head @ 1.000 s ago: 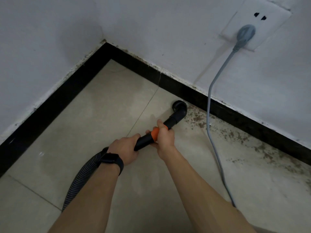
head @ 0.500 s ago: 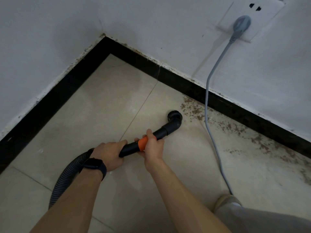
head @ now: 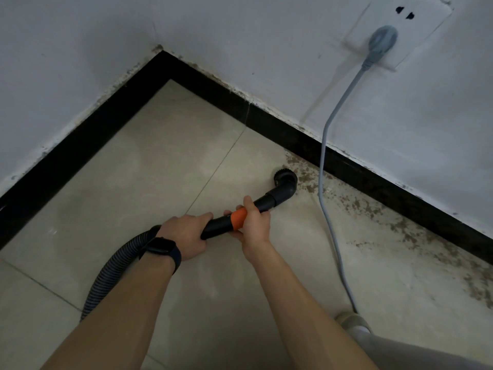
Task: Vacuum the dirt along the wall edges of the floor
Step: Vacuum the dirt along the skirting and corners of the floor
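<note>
both hands on the vacuum wand (head: 264,202), brush nozzle (head: 285,179) at the dirty wall edge

the left hand (head: 186,233), with a dark watch (head: 162,249) on its wrist, is curled round the rear of the black wand where the ribbed hose (head: 112,271) joins it. the right hand (head: 253,222) grips further forward, fingers wrapped over the orange collar (head: 238,218). the round brush nozzle sits on the floor tile (head: 160,169) at the left end of a band of brown dirt (head: 306,180), near the black baseboard (head: 80,137) but apart from it. the dirt runs on to the right along the baseboard. a grey power cord (head: 324,145) hangs from a plug (head: 381,41) in the wall socket (head: 416,28), crosses the dirt just right of the nozzle and trails toward a shoe (head: 349,320).
</note>
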Available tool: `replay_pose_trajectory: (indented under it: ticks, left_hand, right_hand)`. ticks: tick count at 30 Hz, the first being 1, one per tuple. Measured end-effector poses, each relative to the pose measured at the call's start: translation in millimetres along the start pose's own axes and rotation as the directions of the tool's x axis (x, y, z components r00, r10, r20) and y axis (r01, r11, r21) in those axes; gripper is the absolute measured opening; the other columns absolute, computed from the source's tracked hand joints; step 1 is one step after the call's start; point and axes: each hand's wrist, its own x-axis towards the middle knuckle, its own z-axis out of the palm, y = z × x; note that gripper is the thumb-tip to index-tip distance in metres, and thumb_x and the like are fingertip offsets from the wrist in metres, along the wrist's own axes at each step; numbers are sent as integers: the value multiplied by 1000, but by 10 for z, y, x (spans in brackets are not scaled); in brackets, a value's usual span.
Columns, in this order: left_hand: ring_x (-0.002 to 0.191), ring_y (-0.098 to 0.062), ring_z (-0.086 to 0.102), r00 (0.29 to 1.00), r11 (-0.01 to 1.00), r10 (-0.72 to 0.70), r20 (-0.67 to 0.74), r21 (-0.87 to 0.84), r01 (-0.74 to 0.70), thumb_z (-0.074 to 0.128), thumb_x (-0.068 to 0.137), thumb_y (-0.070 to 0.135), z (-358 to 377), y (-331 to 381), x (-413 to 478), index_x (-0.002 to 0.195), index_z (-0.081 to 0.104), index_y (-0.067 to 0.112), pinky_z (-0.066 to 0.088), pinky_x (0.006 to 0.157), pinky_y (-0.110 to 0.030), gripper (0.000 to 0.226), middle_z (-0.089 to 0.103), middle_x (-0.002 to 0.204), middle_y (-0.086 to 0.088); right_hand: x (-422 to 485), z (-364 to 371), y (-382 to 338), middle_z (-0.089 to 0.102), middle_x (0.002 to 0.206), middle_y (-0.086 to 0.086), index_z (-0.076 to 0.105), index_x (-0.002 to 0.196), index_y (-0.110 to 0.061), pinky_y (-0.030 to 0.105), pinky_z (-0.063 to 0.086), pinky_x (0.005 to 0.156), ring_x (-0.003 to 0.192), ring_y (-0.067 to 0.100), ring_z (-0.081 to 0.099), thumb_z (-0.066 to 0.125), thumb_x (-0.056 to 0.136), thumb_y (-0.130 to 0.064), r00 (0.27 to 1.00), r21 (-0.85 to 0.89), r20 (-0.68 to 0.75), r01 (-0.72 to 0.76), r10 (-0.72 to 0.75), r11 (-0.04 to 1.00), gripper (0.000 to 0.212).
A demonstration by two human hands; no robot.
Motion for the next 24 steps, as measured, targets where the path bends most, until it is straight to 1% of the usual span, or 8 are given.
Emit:
replay_pose_trajectory:
  ticks: [3, 7, 10, 16, 20, 24]
  left_hand:
    - [72, -20, 55, 1000, 1000, -9, -11, -30, 9, 56, 84, 25, -7, 16, 40, 107, 46, 27, 38, 60, -29, 25, 56, 83, 5]
    - [72, -20, 54, 1000, 999, -24, -9, -42, 23, 55, 85, 24, -46, 59, 82, 106, 46, 27, 38, 60, -29, 23, 56, 83, 4]
    - [72, -21, 54, 1000, 998, -26, -18, -49, 25, 55, 84, 24, -43, 78, 107, 105, 46, 27, 38, 61, -29, 23, 56, 83, 4]
    - [71, -19, 51, 999, 1000, -4, -45, -19, 4, 55, 84, 26, -30, 163, 203, 104, 45, 27, 35, 62, -29, 23, 55, 83, 6]
    - [76, -22, 59, 999, 1000, 11, -52, -29, -13, 55, 84, 27, -16, 221, 282, 104, 44, 26, 35, 62, -29, 22, 61, 85, 3]
    - [75, -22, 60, 998, 999, 8, -60, -42, -11, 55, 84, 27, -21, 258, 342, 104, 45, 26, 37, 60, -29, 22, 58, 83, 4]
  right_hand:
    - [46, 0, -75, 62, 95, 6, 40, 124, -12, 48, 62, 74, 78, 26, 72, 63, 102, -29, 999, -28, 44, -4, 5, 1000, 35]
    - [91, 19, -125, 63, 97, 7, 40, 129, -13, 45, 62, 69, 76, 24, 73, 62, 102, -30, 999, -44, 46, 5, -3, 999, 39]
    - [125, 17, -123, 63, 99, 7, 38, 133, -14, 45, 62, 69, 75, 23, 73, 62, 102, -31, 999, -48, 38, 20, -19, 999, 43]
    - [226, -58, -203, 64, 100, 7, 39, 134, -14, 50, 63, 78, 78, 24, 75, 62, 102, -32, 998, -68, 48, 41, -37, 997, 44]
    - [299, -95, -286, 63, 94, 4, 40, 132, -14, 45, 62, 73, 77, 24, 74, 62, 102, -31, 999, -70, 37, 40, -38, 997, 40]
    - [337, -107, -348, 63, 93, 3, 40, 131, -14, 42, 61, 69, 75, 23, 73, 61, 102, -30, 998, -73, 39, 44, -41, 996, 39]
